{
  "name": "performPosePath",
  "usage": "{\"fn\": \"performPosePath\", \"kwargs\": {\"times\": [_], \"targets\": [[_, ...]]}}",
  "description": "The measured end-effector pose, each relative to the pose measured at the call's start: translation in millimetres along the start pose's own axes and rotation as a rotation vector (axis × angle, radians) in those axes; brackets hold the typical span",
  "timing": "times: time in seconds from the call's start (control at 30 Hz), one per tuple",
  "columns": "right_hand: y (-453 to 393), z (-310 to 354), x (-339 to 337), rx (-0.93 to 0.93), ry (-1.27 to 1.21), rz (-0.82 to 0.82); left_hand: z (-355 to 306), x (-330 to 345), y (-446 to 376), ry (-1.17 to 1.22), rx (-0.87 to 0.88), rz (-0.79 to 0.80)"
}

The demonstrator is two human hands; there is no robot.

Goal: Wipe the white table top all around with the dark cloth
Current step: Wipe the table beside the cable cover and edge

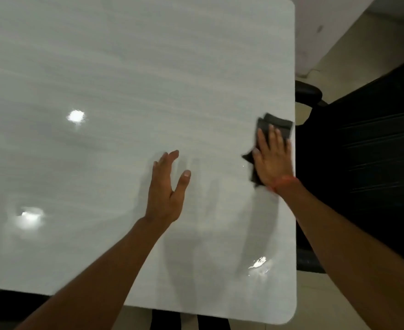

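While cloth (276, 129) lies at right edge of table (124, 67), it is pressed flat by right hand (273, 160), fingers straight and close together on top. Left hand (166, 191) is held just above table middle, fingers extended, thumb spread apart, nothing gripped. Black chair (363, 163) is seen beside right edge.

One head-worn camera, looking steeply down from close above the table.

The wide view faces forward and down, so the white table top (124, 91) fills the frame from the left edge to right of centre, its right rim running top to bottom. Both forearms enter from the bottom; the left hand (166, 191) sits at centre, the right hand (273, 160) at centre right. A dark chair (363, 163) and pale floor (353, 55) take the right strip. There is no second view.
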State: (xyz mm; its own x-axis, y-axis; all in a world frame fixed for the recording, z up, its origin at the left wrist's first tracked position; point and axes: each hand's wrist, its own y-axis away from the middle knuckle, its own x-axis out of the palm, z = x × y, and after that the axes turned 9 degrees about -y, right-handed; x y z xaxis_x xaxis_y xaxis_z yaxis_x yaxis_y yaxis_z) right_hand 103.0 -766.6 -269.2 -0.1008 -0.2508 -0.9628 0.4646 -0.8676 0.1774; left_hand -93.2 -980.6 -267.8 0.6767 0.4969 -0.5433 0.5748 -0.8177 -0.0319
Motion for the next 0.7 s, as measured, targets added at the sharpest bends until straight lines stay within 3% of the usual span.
{"fn": "performPosePath", "kwargs": {"times": [0.13,0.2,0.27,0.37,0.47,0.57,0.7], "targets": [[21,51,27,-0.326,0.011,-0.024,-18,30,-18,-0.032,-0.003,-0.014],[83,46,34,-0.495,0.021,0.039,-28,48,-29,-0.046,-0.001,-0.005],[128,20,28,-0.551,0.002,0.112,-42,67,-44,-0.049,0.010,0.020],[117,-32,17,-0.422,0.030,0.114,-64,95,-70,-0.019,0.004,0.039],[28,-63,2,-0.179,0.016,0.021,-64,117,-84,-0.118,0.063,0.024],[-91,-73,-19,-0.129,0.009,-0.002,-53,127,-85,-0.306,0.238,0.037],[-153,-72,-27,-0.065,-0.047,-0.025,-56,128,-88,-0.346,0.229,0.053]]}}
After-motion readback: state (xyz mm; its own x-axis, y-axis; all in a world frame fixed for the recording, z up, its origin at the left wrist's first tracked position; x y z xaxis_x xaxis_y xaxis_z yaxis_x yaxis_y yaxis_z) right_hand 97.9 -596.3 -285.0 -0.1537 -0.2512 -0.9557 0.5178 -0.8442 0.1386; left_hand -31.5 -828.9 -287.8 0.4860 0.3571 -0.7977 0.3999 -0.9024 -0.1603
